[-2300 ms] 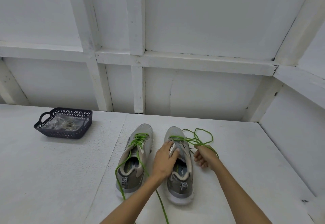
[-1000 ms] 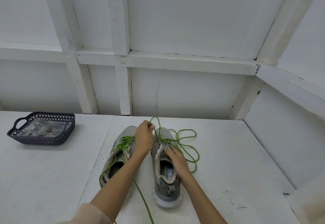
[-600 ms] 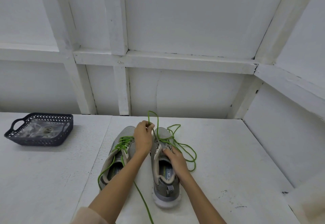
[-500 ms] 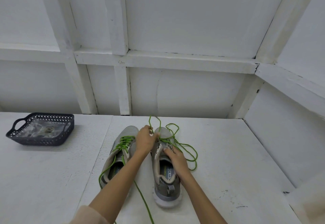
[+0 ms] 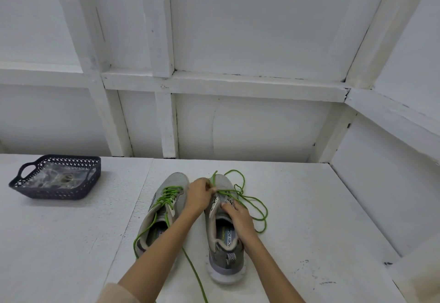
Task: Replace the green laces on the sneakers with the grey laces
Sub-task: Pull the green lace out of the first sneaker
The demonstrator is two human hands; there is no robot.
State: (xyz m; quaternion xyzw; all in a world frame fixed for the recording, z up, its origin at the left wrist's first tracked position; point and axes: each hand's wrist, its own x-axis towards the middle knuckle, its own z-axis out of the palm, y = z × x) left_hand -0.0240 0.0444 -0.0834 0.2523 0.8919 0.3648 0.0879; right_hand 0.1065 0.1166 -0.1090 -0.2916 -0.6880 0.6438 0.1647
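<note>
A person's left hand (image 5: 200, 194) pinches the loosened green lace (image 5: 257, 204) over the toe of the right sneaker (image 5: 226, 250), while the right hand (image 5: 237, 214) grips that sneaker's tongue. The left sneaker (image 5: 176, 180), laced green, stands just beside it. Well to its left, a dark basket (image 5: 57, 194) holds a clear plastic bag (image 5: 59, 176), contents unclear.

Only part of one person shows. The left hand (image 5: 198, 194) and right hand (image 5: 238, 214) are both bare, w/ slim fingers. Nails too small to tell. The left arm (image 5: 166, 243) is bare from the wrist up to approx. the elbow, then a sleeve (image 5: 112, 294) starts: pale peachy-beige, soft-looking cloth, loose fit, plain, only its end shows. The right arm (image 5: 269, 262) is bare all the way, as far as I can see it.
</note>
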